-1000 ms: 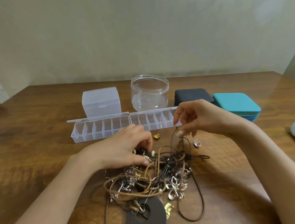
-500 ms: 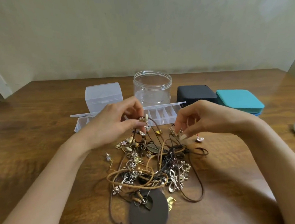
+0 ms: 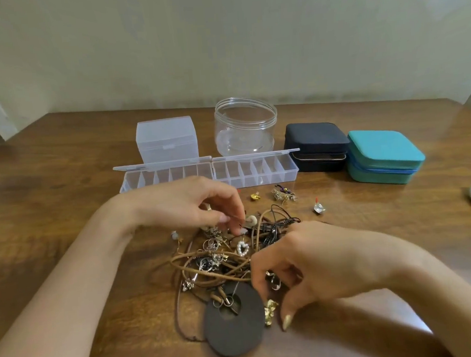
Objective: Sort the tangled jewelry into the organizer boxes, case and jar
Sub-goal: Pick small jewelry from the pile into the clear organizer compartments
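Both hands are at the tangle of jewelry (image 3: 206, 258), which lies just on your side of the open organizer box (image 3: 292, 171). Your left hand (image 3: 186, 207) pinches a strand at its far edge, nearer the box. Your right hand (image 3: 328, 258) curls into the near side; whether it grips anything I cannot tell.

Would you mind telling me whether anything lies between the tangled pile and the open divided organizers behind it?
Nothing tall does. Only a small gold piece and a little loose cluster lie on the table between the jewelry pile and the divided organizers, whose lids are open.
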`<state>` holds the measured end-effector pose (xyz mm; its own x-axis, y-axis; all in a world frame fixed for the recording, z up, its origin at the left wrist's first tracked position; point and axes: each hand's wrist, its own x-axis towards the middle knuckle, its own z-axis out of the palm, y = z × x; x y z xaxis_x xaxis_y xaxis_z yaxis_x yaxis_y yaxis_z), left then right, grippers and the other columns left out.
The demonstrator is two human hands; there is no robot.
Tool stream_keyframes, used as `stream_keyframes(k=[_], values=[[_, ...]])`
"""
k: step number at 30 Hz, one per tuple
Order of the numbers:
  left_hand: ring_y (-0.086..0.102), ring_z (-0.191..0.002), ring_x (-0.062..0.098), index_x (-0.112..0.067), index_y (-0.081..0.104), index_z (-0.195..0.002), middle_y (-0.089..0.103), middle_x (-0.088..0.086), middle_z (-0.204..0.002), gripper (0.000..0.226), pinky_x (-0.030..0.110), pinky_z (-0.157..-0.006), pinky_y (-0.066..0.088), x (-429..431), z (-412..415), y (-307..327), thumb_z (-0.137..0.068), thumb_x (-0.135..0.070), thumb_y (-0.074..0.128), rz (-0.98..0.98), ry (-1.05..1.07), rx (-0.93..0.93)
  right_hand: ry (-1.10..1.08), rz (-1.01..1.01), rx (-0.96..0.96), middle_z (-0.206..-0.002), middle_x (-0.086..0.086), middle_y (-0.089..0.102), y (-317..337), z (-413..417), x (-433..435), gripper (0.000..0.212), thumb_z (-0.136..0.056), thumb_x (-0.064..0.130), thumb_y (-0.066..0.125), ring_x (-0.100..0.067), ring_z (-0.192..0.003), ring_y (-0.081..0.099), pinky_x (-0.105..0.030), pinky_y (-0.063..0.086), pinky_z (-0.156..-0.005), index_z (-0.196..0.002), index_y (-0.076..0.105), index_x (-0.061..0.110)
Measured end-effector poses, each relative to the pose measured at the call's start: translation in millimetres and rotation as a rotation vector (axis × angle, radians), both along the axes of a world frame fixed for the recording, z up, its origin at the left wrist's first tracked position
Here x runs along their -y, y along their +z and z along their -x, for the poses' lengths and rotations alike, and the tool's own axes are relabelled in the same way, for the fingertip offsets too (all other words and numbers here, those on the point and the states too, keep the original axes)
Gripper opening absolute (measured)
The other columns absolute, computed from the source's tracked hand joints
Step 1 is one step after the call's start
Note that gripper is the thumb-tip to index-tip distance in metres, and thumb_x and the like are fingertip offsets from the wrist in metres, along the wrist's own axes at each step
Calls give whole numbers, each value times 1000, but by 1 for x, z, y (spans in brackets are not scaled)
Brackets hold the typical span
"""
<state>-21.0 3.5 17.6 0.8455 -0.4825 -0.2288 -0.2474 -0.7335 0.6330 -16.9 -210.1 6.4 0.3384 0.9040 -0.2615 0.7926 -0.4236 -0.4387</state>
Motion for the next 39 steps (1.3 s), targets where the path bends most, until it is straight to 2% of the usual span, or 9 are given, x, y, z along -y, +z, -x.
stream_keyframes(k=[7,10,13,16,20,22,29,35,39], values=[[58,-90,-6,-32,66,-98,67,-21,-96,25,9,-79,44,0,-1,1,-94,-12,51,-20,41,147,-85,-173,-30,-69,12,63,-14,-4,5,10,-77,32,77,-4,-66,55,-17,40,-59,-84,70,28],[59,-97,-4,-34,69,-105,67,-25,-103,33,8,-79,44,-5,1,1,-95,-10,49,-47,-19,8,-84,-172,-144,-69,15,64,-6,-7,9,7,-78,25,77,0,-63,56,-10,37,-57,-83,73,24],[59,-111,14,-34,67,-115,64,-23,-115,45,36,-100,45,-7,3,1,-94,-2,43,-90,-107,-92,-168,-291,-214,-66,17,65,18,-21,17,9,-73,27,77,0,-55,53,-9,36,-51,-79,73,21],[57,-114,5,-30,66,-117,63,-19,-121,52,34,-104,41,-12,4,5,-92,6,39,-74,-153,-139,-403,-495,-67,-63,10,67,34,-50,16,13,-69,34,73,-2,-47,48,-12,36,-44,-75,71,22],[62,-80,-5,-32,69,-92,68,-18,-94,31,9,-72,47,-25,-5,9,-92,-6,51,132,382,397,-540,-642,76,-68,8,69,17,-76,-12,8,-78,27,73,-2,-49,49,-13,39,-48,-80,71,20],[62,-69,1,-30,66,-90,66,-18,-87,12,17,-68,50,-27,-10,6,-89,-19,60,61,522,543,-570,-665,103,-66,11,65,3,-80,-21,6,-79,25,74,-1,-49,50,-13,40,-48,-80,69,20],[53,-94,6,-33,60,-105,59,-19,-103,22,30,-80,46,-3,-17,-20,-86,-43,62,-517,303,520,-573,-656,159,-67,14,63,-20,-83,-18,11,-77,25,76,0,-58,55,-12,45,-54,-76,68,18],[54,-94,7,-28,61,-92,50,-17,-89,8,24,-70,33,-2,-23,-30,-90,-35,60,-504,295,597,-708,-667,282,-71,7,69,-21,-102,0,5,-78,19,76,-8,-66,66,-21,56,-66,-78,71,19],[58,-91,7,-26,63,-96,62,-15,-93,9,25,-72,43,-4,-25,-33,-88,-31,62,-415,331,686,-783,-628,445,-72,8,66,-25,-112,9,9,-78,25,76,-6,-65,61,-31,57,-69,-84,75,17]])
